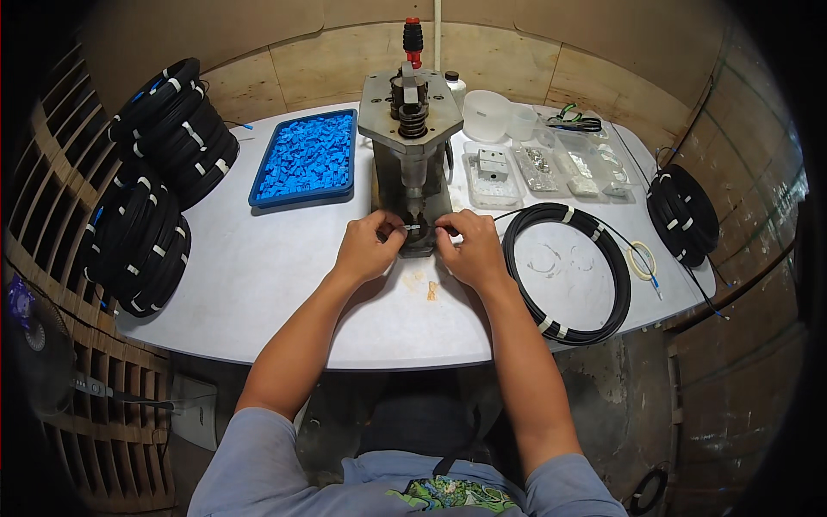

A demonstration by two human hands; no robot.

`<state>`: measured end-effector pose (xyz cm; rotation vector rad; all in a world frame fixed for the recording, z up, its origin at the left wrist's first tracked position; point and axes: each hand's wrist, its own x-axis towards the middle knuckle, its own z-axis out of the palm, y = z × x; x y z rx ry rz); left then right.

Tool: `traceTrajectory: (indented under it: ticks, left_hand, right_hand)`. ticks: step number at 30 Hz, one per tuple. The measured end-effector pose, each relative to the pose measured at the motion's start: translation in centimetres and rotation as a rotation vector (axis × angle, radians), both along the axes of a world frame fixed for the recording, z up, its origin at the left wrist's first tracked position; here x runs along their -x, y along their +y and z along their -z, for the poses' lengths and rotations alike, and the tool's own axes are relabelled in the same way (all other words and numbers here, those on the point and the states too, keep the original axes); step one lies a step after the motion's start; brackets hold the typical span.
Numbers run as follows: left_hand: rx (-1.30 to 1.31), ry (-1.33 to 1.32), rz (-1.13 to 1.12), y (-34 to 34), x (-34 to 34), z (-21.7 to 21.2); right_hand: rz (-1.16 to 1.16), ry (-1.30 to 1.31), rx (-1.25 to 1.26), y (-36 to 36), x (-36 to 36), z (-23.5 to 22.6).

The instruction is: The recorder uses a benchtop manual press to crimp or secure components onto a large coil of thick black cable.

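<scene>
left hand (368,247) + right hand (466,247): each pinching 1 small metal part (412,227) | at press (411,146) base | cable coil (568,271) right

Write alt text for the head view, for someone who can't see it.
Both hands, left and right, pinch a small part at the base of a press on a white table. A blue tray and cable coil flank it.

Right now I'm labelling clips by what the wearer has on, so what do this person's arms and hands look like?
Both forearms are bare from the short sleeves down. The left hand and right hand wear no gloves, and no rings, watch or wristband show. The sleeves are light grey-blue, part of a T-shirt with a green printed patch at the chest. No cables or markings on the arms.
</scene>
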<state>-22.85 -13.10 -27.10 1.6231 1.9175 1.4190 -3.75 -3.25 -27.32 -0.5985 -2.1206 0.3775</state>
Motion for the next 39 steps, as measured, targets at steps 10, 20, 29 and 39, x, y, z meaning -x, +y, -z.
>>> traceTrajectory:
  ticks: [10, 20, 29, 39]
  left_hand:
    - [0.004, -0.006, 0.001, 0.10, 0.02, 0.08]
    - [0.001, 0.011, -0.004, 0.05, 0.06, 0.12]
    - [-0.008, 0.006, 0.012, 0.17, 0.19, 0.26]
    - [0.008, 0.003, 0.002, 0.00, 0.01, 0.02]
  right_hand:
    - [-0.010, -0.004, 0.026, 0.04, 0.05, 0.08]
    - [-0.002, -0.021, 0.020, 0.07, 0.07, 0.29]
    - [0.020, -0.043, 0.014, -0.07, 0.07, 0.18]
    - [-0.021, -0.027, 0.040, -0.09, -0.05, 0.02]
